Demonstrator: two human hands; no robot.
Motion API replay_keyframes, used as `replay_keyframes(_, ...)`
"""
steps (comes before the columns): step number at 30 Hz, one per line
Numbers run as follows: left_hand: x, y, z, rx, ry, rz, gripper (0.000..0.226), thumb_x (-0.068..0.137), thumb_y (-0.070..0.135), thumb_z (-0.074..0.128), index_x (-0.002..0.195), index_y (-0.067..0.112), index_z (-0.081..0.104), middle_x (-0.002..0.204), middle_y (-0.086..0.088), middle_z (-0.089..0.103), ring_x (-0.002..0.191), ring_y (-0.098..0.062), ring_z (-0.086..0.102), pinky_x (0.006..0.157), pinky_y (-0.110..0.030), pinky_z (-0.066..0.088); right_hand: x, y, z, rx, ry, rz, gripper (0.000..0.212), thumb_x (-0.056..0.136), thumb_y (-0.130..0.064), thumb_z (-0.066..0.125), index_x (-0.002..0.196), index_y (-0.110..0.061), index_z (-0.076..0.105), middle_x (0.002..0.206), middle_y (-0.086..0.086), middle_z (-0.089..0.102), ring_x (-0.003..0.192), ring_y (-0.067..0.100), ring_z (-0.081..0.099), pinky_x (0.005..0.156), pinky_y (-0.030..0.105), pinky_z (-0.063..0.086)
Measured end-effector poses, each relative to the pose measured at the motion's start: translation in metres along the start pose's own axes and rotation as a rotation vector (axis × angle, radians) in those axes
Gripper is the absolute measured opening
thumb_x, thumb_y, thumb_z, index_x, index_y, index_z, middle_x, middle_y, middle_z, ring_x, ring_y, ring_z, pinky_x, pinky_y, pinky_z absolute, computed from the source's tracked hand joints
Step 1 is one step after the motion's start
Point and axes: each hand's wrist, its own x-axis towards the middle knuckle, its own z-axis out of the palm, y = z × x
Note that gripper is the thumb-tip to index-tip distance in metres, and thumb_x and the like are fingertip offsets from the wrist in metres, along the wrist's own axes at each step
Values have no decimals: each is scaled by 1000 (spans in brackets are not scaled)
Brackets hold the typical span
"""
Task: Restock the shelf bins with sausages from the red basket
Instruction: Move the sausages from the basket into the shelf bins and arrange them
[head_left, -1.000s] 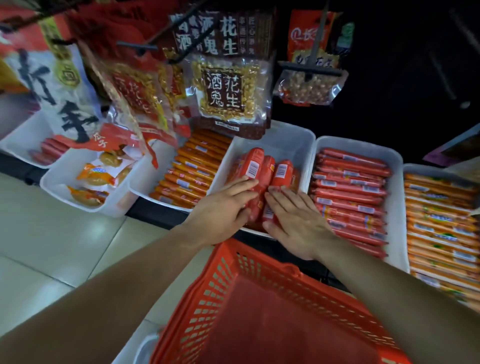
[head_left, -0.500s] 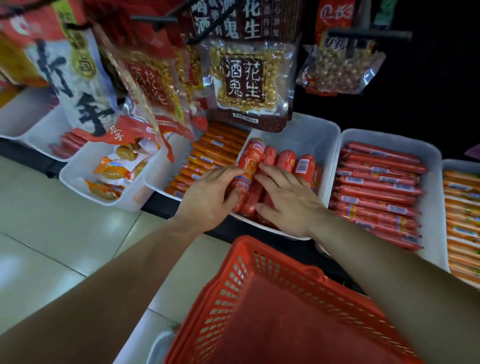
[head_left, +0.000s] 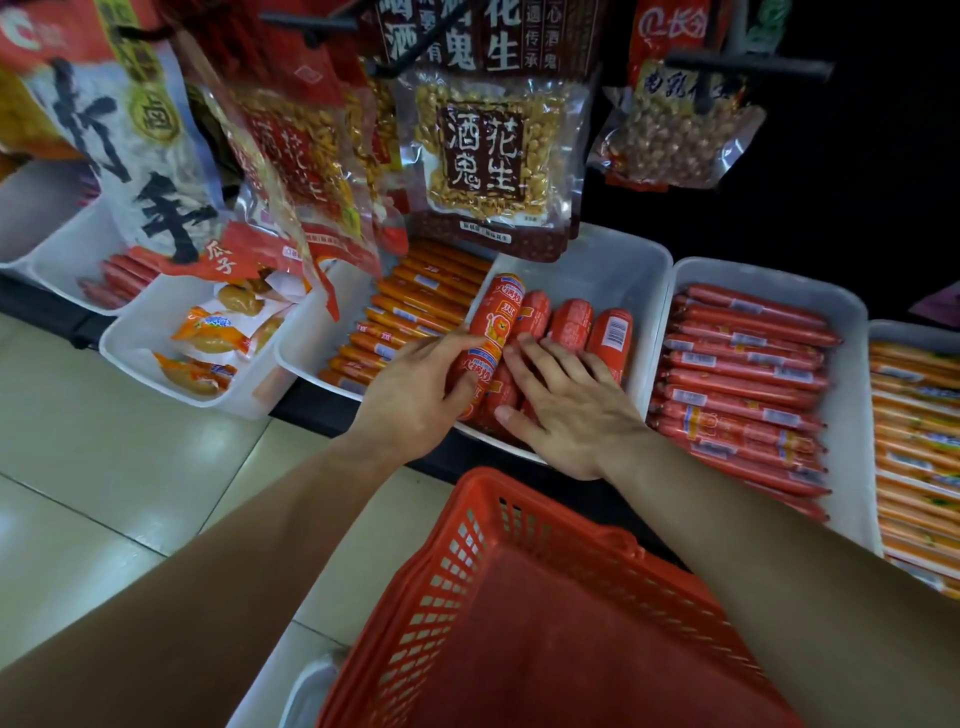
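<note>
Several thick red sausages (head_left: 569, 325) lie side by side in the middle white bin (head_left: 618, 270). My left hand (head_left: 415, 395) grips the leftmost thick sausage (head_left: 493, 322) at its near half, thumb and fingers curled round it. My right hand (head_left: 571, 410) lies flat on the sausages beside it, fingers straight and spread. The red basket (head_left: 519, 613) is right below my arms; only its mesh wall and red inside show.
A white bin of thin orange sausages (head_left: 415, 306) sits left of the middle bin, a bin of long red sausages (head_left: 743, 374) on the right, and orange ones (head_left: 919, 447) at far right. Peanut bags (head_left: 488, 156) hang above. Tiled floor lies at left.
Both hands have shifted the thick sausages into a neater row. My left hand went from lying on them to gripping the leftmost one. The view has moved closer.
</note>
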Motion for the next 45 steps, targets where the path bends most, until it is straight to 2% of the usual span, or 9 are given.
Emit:
replay_keyframes(6, 1, 2, 4, -32, -44, -83, 40, 100, 44, 47, 139, 45, 38, 138, 0, 52, 122, -20, 52, 92, -44, 54, 4, 4, -3, 32, 74, 30, 68, 94, -70, 10, 151, -35, 21, 165, -4, 4, 151, 21, 3, 121, 50, 12)
replay_keyframes(10, 4, 3, 0, -5, -35, -71, 43, 99, 40, 51, 142, 40, 43, 140, -1, 50, 127, -19, 47, 95, -41, 52, 8, 4, 0, 39, 55, 48, 70, 94, -71, 8, 154, -35, 18, 167, -8, -11, 153, 22, -13, 122, 51, 0)
replay_keyframes(18, 4, 2, 5, 16, -13, -37, 45, 100, 39, 50, 145, 39, 44, 149, 5, 47, 134, -17, 42, 101, -39, 48, 7, 15, -15, -39, 91, 30, 66, 91, -71, 14, 146, -38, 30, 159, -6, 22, 143, 25, 18, 114, 50, 26)
replay_keyframes(22, 5, -2, 12, 76, -83, -18, 50, 100, 38, 52, 148, 39, 40, 155, 16, 37, 142, -13, 29, 108, -37, 41, 6, 28, -14, -27, 58, -12, 68, 89, -72, 22, 136, -26, 39, 161, -1, 22, 149, 24, 15, 119, 52, 19)
replay_keyframes(25, 11, -8, 14, 51, -113, -14, 49, 99, 37, 52, 147, 40, 42, 154, 18, 38, 141, -13, 31, 109, -36, 40, 26, 24, -25, -3, 118, 29, 67, 90, -68, 30, 143, -27, 34, 149, 0, 35, 136, 24, 32, 113, 46, 28)
replay_keyframes(29, 11, -5, 11, -28, 54, 6, 35, 95, 24, 60, 129, 29, 65, 137, 10, 60, 127, -13, 51, 100, -34, 49, 75, 16, -34, 92, 33, 179, 79, 94, -68, 32, 158, -26, 14, 166, 3, 11, 152, 25, 7, 121, 50, 10)
replay_keyframes(31, 7, -1, 11, -113, 137, -44, 33, 94, 18, 60, 126, 26, 66, 128, 6, 66, 116, -12, 59, 93, -32, 53, 92, 14, -32, 126, -16, 255, 87, 90, -73, 34, 159, -27, 9, 166, 2, 16, 151, 24, 13, 119, 51, 12)
replay_keyframes(40, 15, -1, 20, -273, 160, -146, 40, 99, 13, 52, 138, 19, 56, 141, 2, 55, 126, -14, 54, 103, -35, 49, 111, 26, -40, 251, -56, 327, 87, 73, -87, 45, 139, -31, 32, 136, 5, 57, 127, 30, 51, 105, 50, 32)
replay_keyframes(45, 15, -1, 22, -232, 133, -100, 45, 96, 26, 60, 139, 19, 53, 140, 6, 52, 125, -10, 51, 104, -34, 47, 113, 22, -48, 282, -49, 297, 87, 75, -83, 50, 144, -33, 33, 142, 8, 52, 133, 33, 44, 109, 48, 30)
